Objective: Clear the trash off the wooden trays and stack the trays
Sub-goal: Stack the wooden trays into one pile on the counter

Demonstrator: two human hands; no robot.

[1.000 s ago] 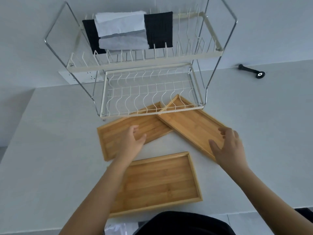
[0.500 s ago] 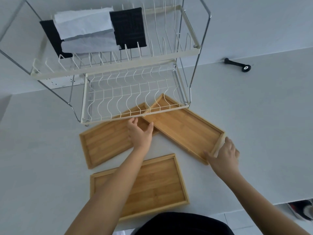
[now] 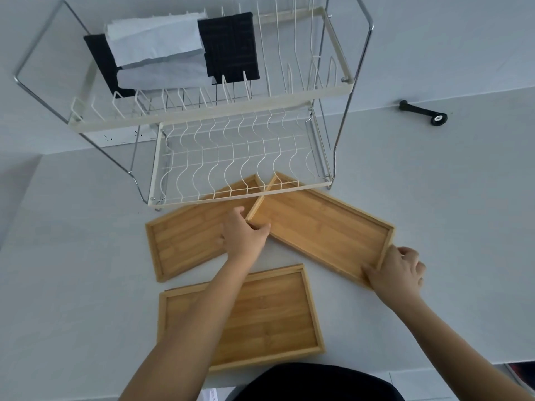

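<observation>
Trays lie bare on the worktop (image 3: 72, 285): nearest tray (image 3: 278, 314) flat under the left forearm. Beyond, left hand (image 3: 243, 237) and right hand (image 3: 401, 270) each grip an end of the right tray (image 3: 324, 227); left tray (image 3: 185, 241) reaches under the dish rack (image 3: 231, 157).

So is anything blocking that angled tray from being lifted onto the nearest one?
Partly. The angled tray's far corner sits under the dish rack's lower shelf. The near tray is bare.

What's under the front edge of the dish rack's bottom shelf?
The far corners of two wooden trays, the left tray and the right tray, poke under the dish rack. They show through its wires; nothing else shows there.
</observation>
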